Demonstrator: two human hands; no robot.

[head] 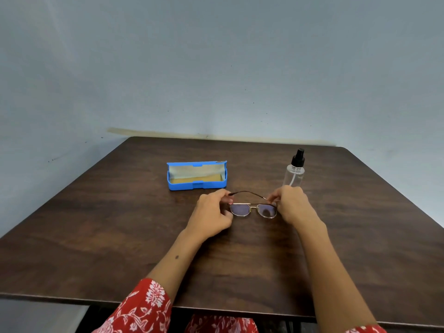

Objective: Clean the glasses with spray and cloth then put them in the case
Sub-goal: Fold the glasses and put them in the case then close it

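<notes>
The blue plastic case (197, 175) stands open at centre-left of the table (96, 236), lid raised, with a pale lining and a tan, flat pad or cloth on its floor. To the far right, a clear cylindrical spray bottle (294, 170) with a black pump head stands upright; its fill level cannot be determined. The glasses (252, 209), thin gold metal frame with tinted lenses, are held just above the dark wood-grain surface, near the case. The left hand (212, 216) pinches the left end; the right hand (294, 204) pinches the right hinge. One brown temple arm arcs between both hands.
</notes>
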